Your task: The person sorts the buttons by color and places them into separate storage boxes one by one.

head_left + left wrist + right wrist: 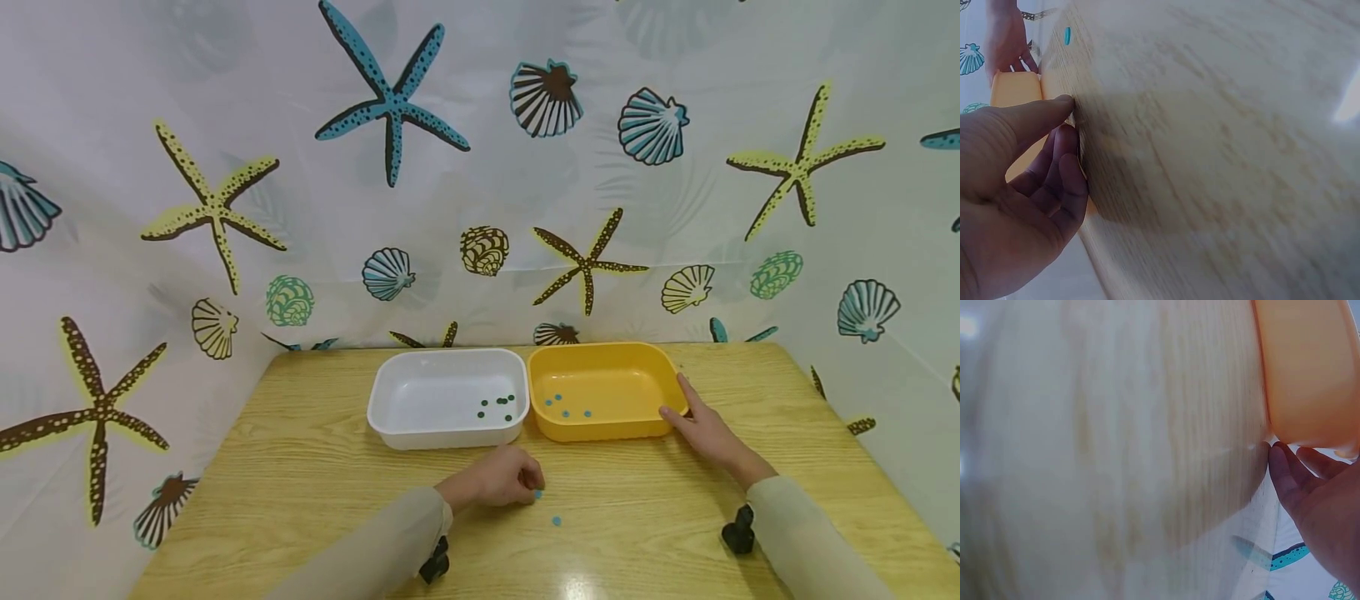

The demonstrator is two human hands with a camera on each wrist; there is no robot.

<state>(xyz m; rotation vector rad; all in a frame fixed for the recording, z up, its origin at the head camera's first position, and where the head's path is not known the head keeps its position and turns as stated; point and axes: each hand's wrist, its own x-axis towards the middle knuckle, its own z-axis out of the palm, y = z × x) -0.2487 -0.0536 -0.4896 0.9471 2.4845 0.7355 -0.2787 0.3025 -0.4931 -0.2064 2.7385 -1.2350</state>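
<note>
My left hand [501, 477] is low over the table, its fingers curled and the thumb and fingertips around a small blue disc [537, 494]. In the left wrist view the hand [1029, 181] hides that disc. Another blue disc [557, 521] lies on the wood just nearer to me. My right hand [711, 433] rests against the right end of a yellow tray [600, 429], fingers fairly straight along its side and thumb at the front corner. In the right wrist view its fingertips [1280, 456] touch the tray's outer wall. Several blue discs [566, 414] lie in the yellow tray.
To the left, beside the yellow tray, stands a white tray [450, 437] with several dark green discs [502, 402] in its right part. Both trays are near the back edge of the wooden table [315, 467]. A patterned cloth [480, 183] hangs behind and at both sides.
</note>
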